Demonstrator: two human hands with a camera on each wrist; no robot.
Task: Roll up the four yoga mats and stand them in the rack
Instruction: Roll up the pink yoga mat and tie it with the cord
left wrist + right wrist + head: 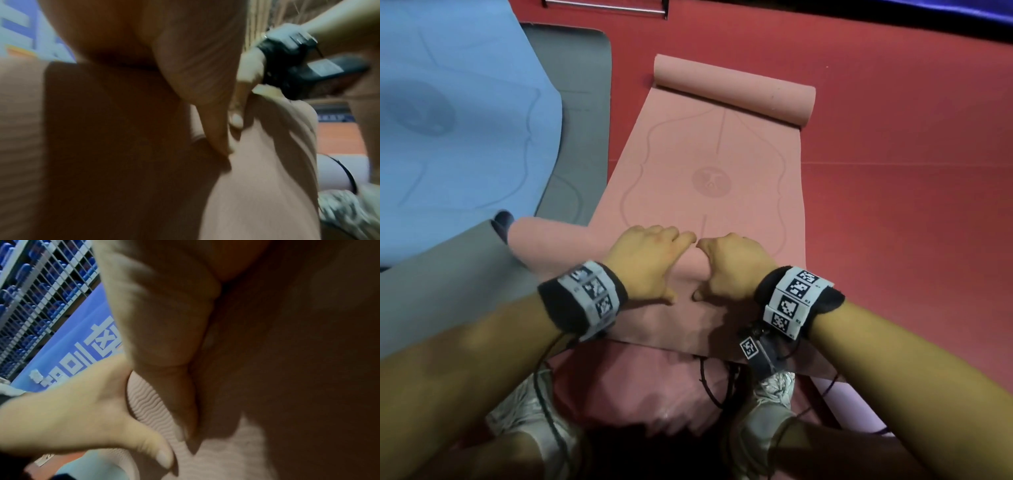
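Both hands are down on the pink mat [702,178] now, the left hand [650,260] and the right hand [732,265] side by side, fingers curled over the near roll and thumbs tucked behind it, so they clasp the mat's rolled end between them. Ahead of the grip the mat lies flat on the red floor [893,171], and its far end curls into a loose roll of its own. Off to the left of the hands, a blue mat [448,120] lies spread over a grey mat [582,102], both unrolled. No rack that I can make out for certain. By my reckoning this is early going: one mat barely started, most of its length to wind, the others untouched, nothing stood up yet.
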